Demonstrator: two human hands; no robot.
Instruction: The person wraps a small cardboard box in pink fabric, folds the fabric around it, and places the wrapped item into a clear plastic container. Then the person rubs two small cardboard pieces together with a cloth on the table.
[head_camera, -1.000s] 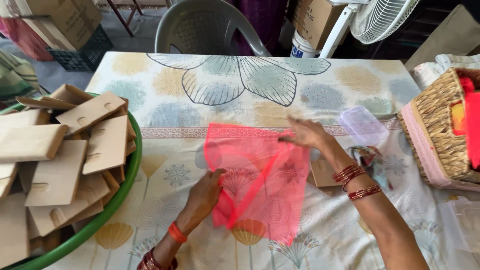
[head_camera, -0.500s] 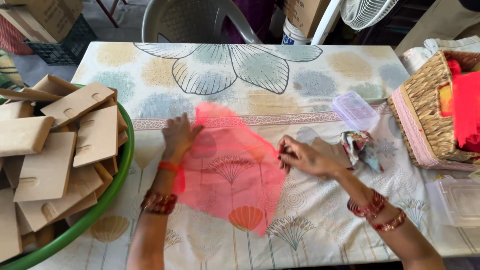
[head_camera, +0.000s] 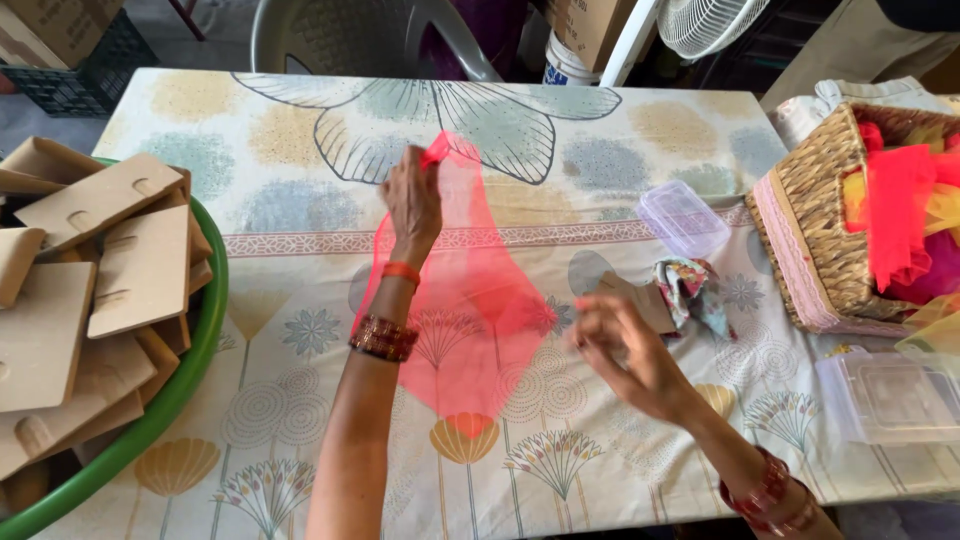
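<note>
The left hand (head_camera: 412, 195) reaches out over the middle of the flower-printed tablecloth (head_camera: 300, 130), forearm stretched straight away from the body, wrist bearing an orange band and dark red bangles. Its fingers are pinched together on the far tip of a sheer red net fabric square (head_camera: 470, 300), lifting that corner toward the far edge of the table while the rest of the cloth drapes down and lies across the table's centre. The right hand (head_camera: 625, 350) hovers nearer the front edge, palm turned down, fingers loosely curled and slightly apart; it is blurred, and whether the fingertips grip the fabric's right edge cannot be told. Just beyond it lie a brown cardboard piece (head_camera: 640, 298) and a crumpled patterned cloth scrap (head_camera: 695, 290), with a small clear plastic lidded box (head_camera: 683, 215) further back. A green plastic tub (head_camera: 175, 400) of flat brown cardboard tags sits at the left edge, a woven wicker basket (head_camera: 810, 230) of bright fabrics at the right.
</note>
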